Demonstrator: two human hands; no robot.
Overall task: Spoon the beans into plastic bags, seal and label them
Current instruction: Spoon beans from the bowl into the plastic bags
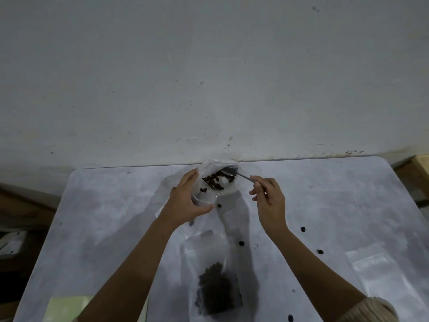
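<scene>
A clear plastic bag [210,194] with dark beans [214,181] inside stands open near the table's far edge. My left hand [185,201] grips its left side, fingers curled round the plastic. My right hand [269,196] pinches the handle of a metal spoon [232,171], whose bowl sits inside the bag's mouth above the beans. Nearer to me lies a second clear bag [209,252] holding a heap of dark beans [214,289].
Loose beans [241,243] lie scattered on the pale table [104,217], mostly at the right. An empty zip bag [373,268] lies at the right. A pale green sheet [69,307] sits at the front left. A white wall backs the table.
</scene>
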